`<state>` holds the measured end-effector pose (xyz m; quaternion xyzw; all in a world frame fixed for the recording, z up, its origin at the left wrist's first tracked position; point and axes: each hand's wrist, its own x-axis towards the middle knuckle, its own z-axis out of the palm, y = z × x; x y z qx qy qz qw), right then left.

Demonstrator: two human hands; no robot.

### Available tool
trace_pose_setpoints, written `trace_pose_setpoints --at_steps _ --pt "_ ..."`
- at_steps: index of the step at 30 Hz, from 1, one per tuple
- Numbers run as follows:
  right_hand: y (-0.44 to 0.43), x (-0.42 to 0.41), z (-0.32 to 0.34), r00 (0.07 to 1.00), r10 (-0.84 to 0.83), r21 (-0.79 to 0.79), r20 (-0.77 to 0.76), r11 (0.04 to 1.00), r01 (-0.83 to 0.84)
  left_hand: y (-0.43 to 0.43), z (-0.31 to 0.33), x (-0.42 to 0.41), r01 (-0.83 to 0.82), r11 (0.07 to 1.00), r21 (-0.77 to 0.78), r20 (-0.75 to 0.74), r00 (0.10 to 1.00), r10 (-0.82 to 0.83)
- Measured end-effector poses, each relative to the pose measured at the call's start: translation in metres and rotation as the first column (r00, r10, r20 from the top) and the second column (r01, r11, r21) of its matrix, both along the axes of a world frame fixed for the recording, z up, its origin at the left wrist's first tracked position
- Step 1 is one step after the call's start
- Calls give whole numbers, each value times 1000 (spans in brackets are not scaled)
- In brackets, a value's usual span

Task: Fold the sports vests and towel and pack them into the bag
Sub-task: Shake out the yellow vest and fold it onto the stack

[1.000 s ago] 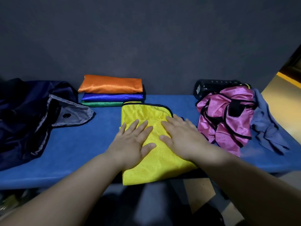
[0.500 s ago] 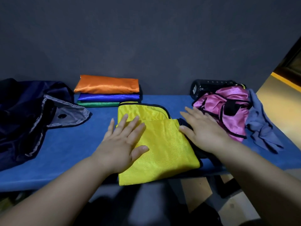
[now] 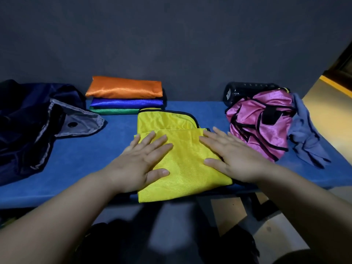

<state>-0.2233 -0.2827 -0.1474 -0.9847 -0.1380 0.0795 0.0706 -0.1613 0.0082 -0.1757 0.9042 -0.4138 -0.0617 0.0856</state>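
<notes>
On the blue bench, both forearms reach forward, the left hand and right hand lying palm-down with fingers straight and spread, pressing the folded yellow vest at the bench's near edge, gripping nothing.

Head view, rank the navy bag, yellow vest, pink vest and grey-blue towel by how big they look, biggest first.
1. navy bag, though cut off at the frame edge.
2. yellow vest, folded but nearest the camera.
3. pink vest, crumpled, so its real size against the yellow one is unsure.
4. grey-blue towel.
</notes>
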Motion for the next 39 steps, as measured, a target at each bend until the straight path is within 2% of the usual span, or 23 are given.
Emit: trace_pose_setpoints --at_steps 5,8,12,14,17,20,22,29,34,37,39 --pt "-11 -14 -7 991 85 -13 -101 996 -87 10 -3 -3 99 994 39 -54 994 -96" --pt "-22 -19 -5 999 24 81 46 996 -27 20 0 2 58 997 -60 -172 983 -67" --pt "-42 -29 10 949 -54 217 309 976 -15 36 20 6 -107 975 -196 -328 944 38" --pt "-46 -34 17 941 -77 286 331 958 -23 43 26 8 -158 964 -214 -312 946 86" --pt "-44 -38 19 975 -37 317 218 948 -34 48 25 12 -170 969 -177 -286 951 114" --pt "-34 -37 14 998 28 203 60 978 -39 47 19 16 -155 963 -221 -290 953 87" --pt "-27 -35 8 999 40 108 32 993 -43 45 18 18 -129 948 -290 -282 958 44" --pt "-24 -25 -3 966 40 256 256 961 -108 37 5 29 -118 942 -313 -141 987 77" --pt "-13 -12 13 962 16 498 272 853 -155 27 -2 34 -97 918 -385 -46 995 86" --pt "-15 -6 25 971 -62 628 232 772 -101 24 2 32 -140 886 -441 -99 989 107" --pt "-16 -5 36 983 -116 759 144 650 -34 23 13 25 -213 839 -500 -216 969 118"
